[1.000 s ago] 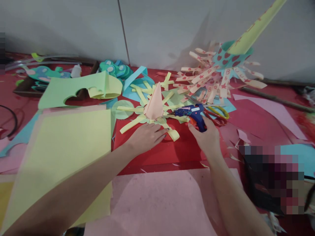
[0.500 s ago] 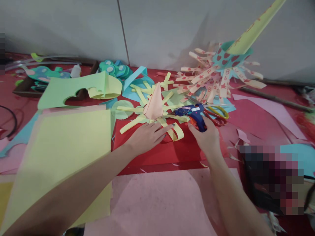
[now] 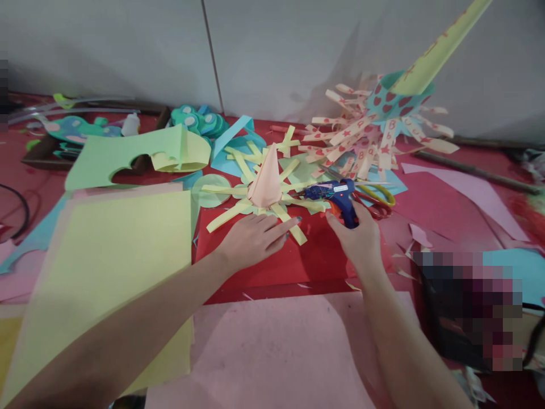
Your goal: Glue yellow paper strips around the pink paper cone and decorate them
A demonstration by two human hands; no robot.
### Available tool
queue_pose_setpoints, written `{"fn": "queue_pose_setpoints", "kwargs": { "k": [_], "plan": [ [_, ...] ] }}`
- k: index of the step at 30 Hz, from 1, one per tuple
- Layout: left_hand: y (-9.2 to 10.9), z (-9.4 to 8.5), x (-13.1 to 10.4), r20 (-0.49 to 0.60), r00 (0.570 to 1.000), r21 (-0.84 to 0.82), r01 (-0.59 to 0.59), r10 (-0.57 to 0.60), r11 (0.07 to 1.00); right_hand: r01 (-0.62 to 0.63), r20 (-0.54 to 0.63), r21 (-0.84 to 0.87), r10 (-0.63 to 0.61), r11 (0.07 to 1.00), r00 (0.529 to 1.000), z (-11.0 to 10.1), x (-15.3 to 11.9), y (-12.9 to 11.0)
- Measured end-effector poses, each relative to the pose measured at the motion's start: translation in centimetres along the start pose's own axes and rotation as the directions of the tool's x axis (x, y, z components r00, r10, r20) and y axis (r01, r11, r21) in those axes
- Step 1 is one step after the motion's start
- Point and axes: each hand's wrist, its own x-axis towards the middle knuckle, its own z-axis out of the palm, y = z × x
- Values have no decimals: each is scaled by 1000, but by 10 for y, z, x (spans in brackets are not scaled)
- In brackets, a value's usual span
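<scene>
Likely gluing: right hand [image 3: 361,241] grips blue glue gun [image 3: 340,199], nozzle [image 3: 301,193] near yellow paper strips [image 3: 225,221] around pink paper cone [image 3: 266,184], by red sheet's [image 3: 315,261] far edge; left hand [image 3: 258,238] loosely spread over one strip. Next calls for steady nozzle.

Both forearms [image 3: 140,318] point forward, left fingers [image 3: 281,229] extended palm down, right fingers [image 3: 361,213] curled in a grip.

Your right hand [image 3: 360,237] grips the glue gun [image 3: 330,191], pointed toward the cone [image 3: 266,180]; your left hand [image 3: 252,240] overlies a strip [image 3: 300,235].
</scene>
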Motion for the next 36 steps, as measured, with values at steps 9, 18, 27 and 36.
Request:
{"fn": "queue_pose_setpoints", "kwargs": {
  "k": [9,18,27,36],
  "plan": [
    [-2,5,-1,100,994,-22,54,-51,998,-5,6,-11,5,1000,1000,1,1,1],
    [1,1,1,157,985,-124,-46,65,991,-20,11,-14,20,1000,1000,1,1,0],
    [2,7,0,121,989,-161,-66,86,985,-21,32,-17,22,1000,999,0,0,-1],
    [2,7,0,91,987,-190,-112,131,975,-2,28,-11,2,1000,1000,2,-1,0]
  ]
}}
